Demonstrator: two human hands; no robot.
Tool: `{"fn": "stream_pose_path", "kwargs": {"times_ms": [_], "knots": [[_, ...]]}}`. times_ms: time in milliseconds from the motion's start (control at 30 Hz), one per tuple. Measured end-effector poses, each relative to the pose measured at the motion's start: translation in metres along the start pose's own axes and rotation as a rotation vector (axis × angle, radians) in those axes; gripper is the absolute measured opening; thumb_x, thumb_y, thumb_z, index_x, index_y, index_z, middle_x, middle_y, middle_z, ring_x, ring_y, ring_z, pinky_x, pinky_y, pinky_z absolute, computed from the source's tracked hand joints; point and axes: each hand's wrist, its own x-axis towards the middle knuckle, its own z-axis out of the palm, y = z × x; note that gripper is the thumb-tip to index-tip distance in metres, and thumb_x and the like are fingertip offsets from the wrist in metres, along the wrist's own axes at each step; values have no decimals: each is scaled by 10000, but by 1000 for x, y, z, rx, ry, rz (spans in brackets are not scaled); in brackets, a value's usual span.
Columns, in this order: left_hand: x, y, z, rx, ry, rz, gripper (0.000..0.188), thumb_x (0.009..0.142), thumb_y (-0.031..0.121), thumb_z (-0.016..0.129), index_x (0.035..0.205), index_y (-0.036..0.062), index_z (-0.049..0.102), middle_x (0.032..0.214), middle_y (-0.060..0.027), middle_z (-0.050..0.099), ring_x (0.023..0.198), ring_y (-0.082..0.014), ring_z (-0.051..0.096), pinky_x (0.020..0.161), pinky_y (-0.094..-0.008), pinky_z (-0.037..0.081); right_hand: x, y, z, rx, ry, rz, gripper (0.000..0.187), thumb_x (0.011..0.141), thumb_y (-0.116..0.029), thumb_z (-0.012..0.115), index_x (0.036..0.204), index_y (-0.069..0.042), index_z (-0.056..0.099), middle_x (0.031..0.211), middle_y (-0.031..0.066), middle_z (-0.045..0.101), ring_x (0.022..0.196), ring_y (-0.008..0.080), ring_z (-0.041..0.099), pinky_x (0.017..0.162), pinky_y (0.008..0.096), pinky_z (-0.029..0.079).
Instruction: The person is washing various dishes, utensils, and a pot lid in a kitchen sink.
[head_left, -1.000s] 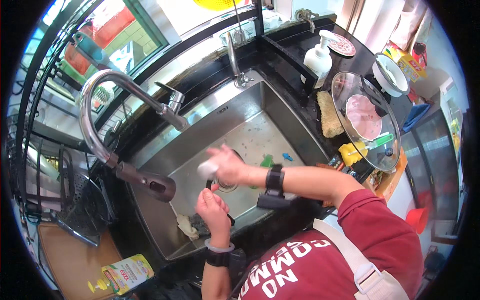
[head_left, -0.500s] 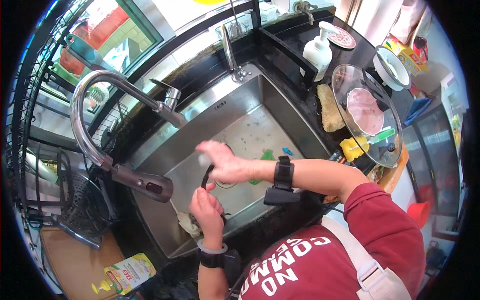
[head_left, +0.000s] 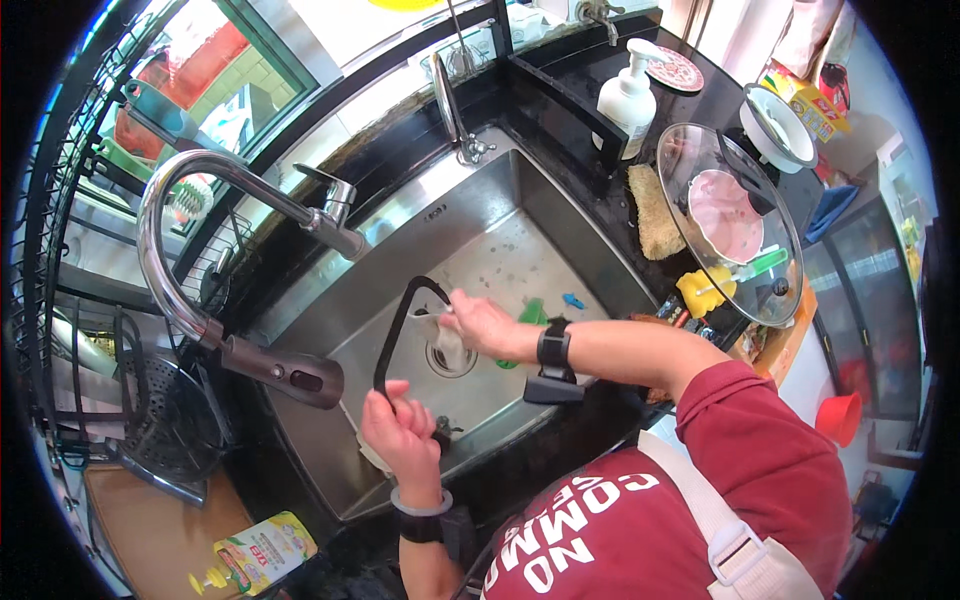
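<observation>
Over the steel sink [head_left: 390, 245], a flexible black band [head_left: 392, 335] stretches in a bent arch between my hands. My left hand [head_left: 403, 435] is closed on its lower end. At its upper end, my right hand [head_left: 485, 325] is closed, holding a whitish cloth [head_left: 450, 352] at the band. The cloth hangs down above the drain [head_left: 455, 373]. Whether the band runs on behind my right hand is hidden. A pale thing [head_left: 373, 458] lies in the sink's near left corner, partly behind my left hand.
A faucet with a dark spray head [head_left: 285, 372] reaches in from the left. In the sink lie a green thing [head_left: 535, 312] and a small blue piece [head_left: 573, 300]. A glass lid [head_left: 770, 235], loofah [head_left: 655, 215] and pump bottle [head_left: 628, 100] stand right; a yellow-capped bottle [head_left: 265, 550] lies lower left.
My right hand has moved right and slightly down along the band, and my left hand slightly left and down. More of the band now shows between them, arched upward.
</observation>
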Motion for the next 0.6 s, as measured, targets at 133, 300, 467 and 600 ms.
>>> {"fn": "stream_pose_path", "kwargs": {"times_ms": [133, 300, 467, 600], "knots": [[16, -7, 3, 38, 151, -15, 337, 982, 332, 380, 891, 27, 492, 563, 71, 256, 418, -25, 209, 372, -199, 172, -13, 10, -6, -163, -198, -18, 219, 825, -102, 502, 929, 85, 454, 826, 309, 593, 814, 447, 593, 698, 497, 471], [36, -7, -14, 33, 262, 17, 345, 976, 318, 388, 925, -9, 485, 553, 68, 274, 418, -29, 236, 369, -203, 190, -17, 13, -60, -498, -486, -167, 127, 754, -62, 525, 779, 27, 613, 878, 243, 641, 837, 358, 641, 680, 436, 519], [50, -10, -23, -1, 187, -159, 387, 977, 370, 390, 963, 0, 503, 560, 64, 268, 428, -37, 240, 376, -209, 204, -11, 1, -104, -846, -525, -183, 221, 746, -122, 580, 934, -7, 584, 887, 191, 629, 811, 313, 646, 638, 423, 510], [51, -12, -29, 81, 107, -243, 402, 974, 385, 402, 959, 2, 523, 560, 56, 276, 435, -49, 261, 392, -219, 248, 26, -12, -102, -891, -271, -426, 437, 758, -227, 623, 1116, -2, 511, 1050, 168, 531, 989, 307, 547, 786, 441, 447]]}}
